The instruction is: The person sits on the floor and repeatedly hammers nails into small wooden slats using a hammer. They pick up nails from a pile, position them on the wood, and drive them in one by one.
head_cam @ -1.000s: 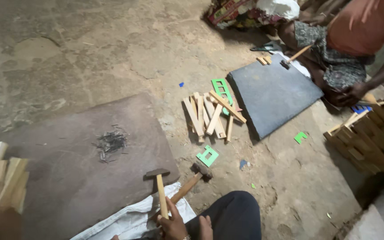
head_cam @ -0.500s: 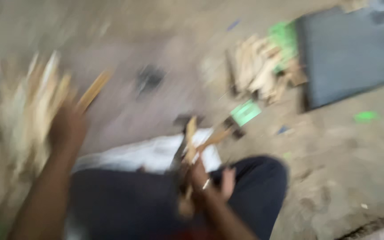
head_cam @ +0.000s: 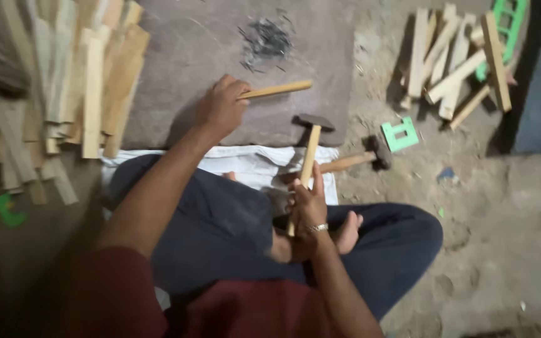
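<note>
the person sits cross-legged on the ground, and the grey slab (head_cam: pixel 220 37) in front of the knees serves as the landmark here. the left hand (head_cam: pixel 220 107) is clenched around one end of a thin wooden stick (head_cam: pixel 277 90), which lies over the near part of the slab with its long axis running nearly level, left to right, the free end pointing right and a touch away from the person. the right hand (head_cam: pixel 310 203) grasps the wooden handle of a hammer (head_cam: pixel 312 141), whose long axis runs almost straight away from the body; its dark head rests at the slab's near right edge, just below and right of the stick's free end. so the stick lies up and left of the hammer head, near but not touching, and the left hand is the one on it. a heap of small nails (head_cam: pixel 265 40) sits on the slab farther out. a second hammer (head_cam: pixel 355 159) lies just off the slab's near right corner, beside a green plastic piece (head_cam: pixel 399 134). stacked wooden slats (head_cam: pixel 89 75) lie along the slab's left side, and another bundle (head_cam: pixel 455 59) lies well off to its right.
</note>
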